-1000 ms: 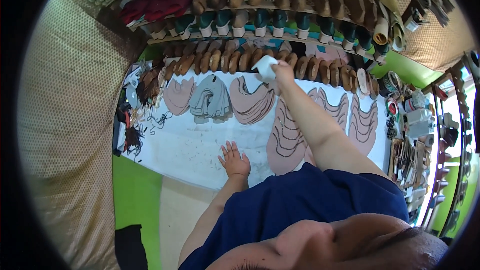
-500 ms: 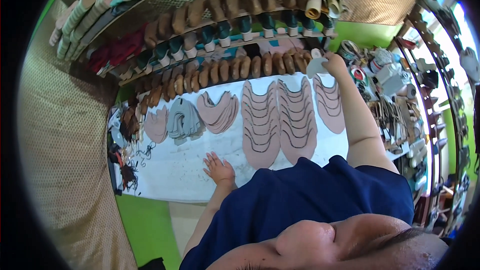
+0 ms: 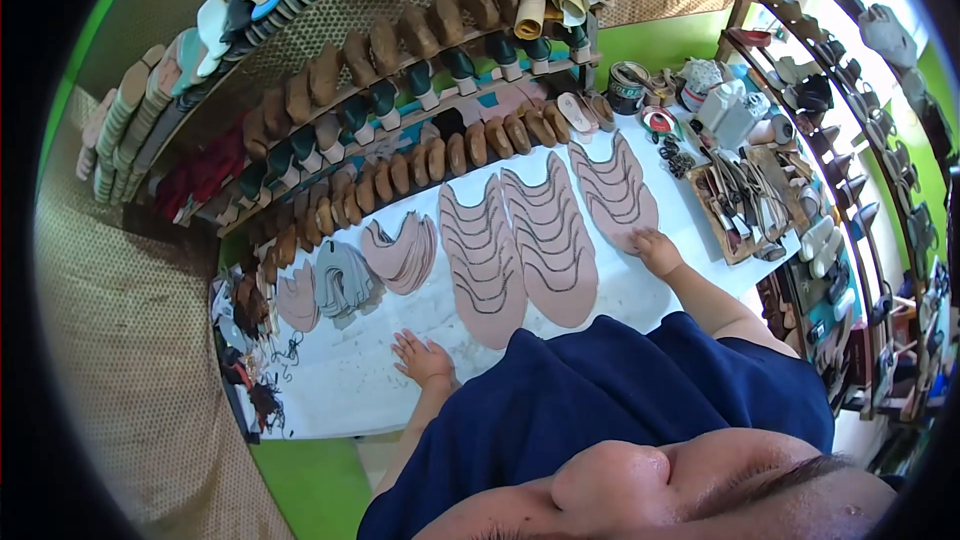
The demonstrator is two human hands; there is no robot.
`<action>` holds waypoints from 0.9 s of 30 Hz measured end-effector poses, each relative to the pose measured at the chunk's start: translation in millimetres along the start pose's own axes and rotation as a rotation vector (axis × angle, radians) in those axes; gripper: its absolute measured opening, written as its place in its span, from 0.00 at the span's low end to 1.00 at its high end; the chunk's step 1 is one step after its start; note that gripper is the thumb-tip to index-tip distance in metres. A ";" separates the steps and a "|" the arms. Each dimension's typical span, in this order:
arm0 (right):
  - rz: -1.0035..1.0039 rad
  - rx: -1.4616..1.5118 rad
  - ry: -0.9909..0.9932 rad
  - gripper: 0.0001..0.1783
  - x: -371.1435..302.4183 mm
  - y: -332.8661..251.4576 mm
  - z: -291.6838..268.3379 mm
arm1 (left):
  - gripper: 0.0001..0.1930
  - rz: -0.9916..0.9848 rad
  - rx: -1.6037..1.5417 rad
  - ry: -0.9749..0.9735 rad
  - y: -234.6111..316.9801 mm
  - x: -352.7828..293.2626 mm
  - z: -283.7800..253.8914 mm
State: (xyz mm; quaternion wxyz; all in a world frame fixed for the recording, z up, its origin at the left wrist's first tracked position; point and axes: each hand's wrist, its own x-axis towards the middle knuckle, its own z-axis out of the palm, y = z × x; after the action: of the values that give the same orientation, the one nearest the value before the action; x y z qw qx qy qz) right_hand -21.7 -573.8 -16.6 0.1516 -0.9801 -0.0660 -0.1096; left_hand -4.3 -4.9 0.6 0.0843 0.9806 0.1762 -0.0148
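My left hand (image 3: 425, 359) lies flat on the white tabletop with its fingers spread, holding nothing. My right hand (image 3: 657, 252) rests by the rounded lower end of the right-hand row of overlapping pink shoe upper pieces (image 3: 617, 195); its fingers reach onto the lowest piece. Two longer rows of curved pink pieces with dark edges, the middle row (image 3: 555, 260) and the left row (image 3: 484, 280), lie side by side between my hands. Further left are a stack of pink U-shaped pieces (image 3: 402, 258), a stack of grey pieces (image 3: 345, 278) and more pink pieces (image 3: 298, 297).
Brown shoe lasts (image 3: 436, 156) line the table's back edge, below shelves of green-and-white lasts (image 3: 384, 100). At the right, a tray of tools (image 3: 735, 202), a can (image 3: 628, 88) and white jugs (image 3: 735, 112) stand on the table. Dark threads (image 3: 265, 405) lie at the left end.
My right hand has come back from the far edge to the near end of the right-hand row. The grey rounded piece it held no longer shows in it. The view has shifted; my left hand stays flat.
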 end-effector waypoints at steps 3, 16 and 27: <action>0.048 0.040 -0.068 0.27 -10.7 2.1 -3.5 | 0.37 -0.008 -0.007 0.011 -0.6 -0.2 0.5; 0.157 -0.203 -0.437 0.16 68.0 -47.9 -45.5 | 0.38 -0.037 -0.027 -0.025 -1.6 3.3 -4.0; -0.481 0.169 -0.230 0.13 254.9 -252.3 71.7 | 0.39 -0.058 -0.049 -0.022 -5.4 3.1 -1.3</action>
State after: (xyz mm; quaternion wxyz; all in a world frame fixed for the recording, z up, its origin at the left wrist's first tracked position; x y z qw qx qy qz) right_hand 197.8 -288.4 48.0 0.1939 -0.9262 -0.3224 -0.0247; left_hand -3.3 1.4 0.9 0.1095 0.9726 0.2038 -0.0239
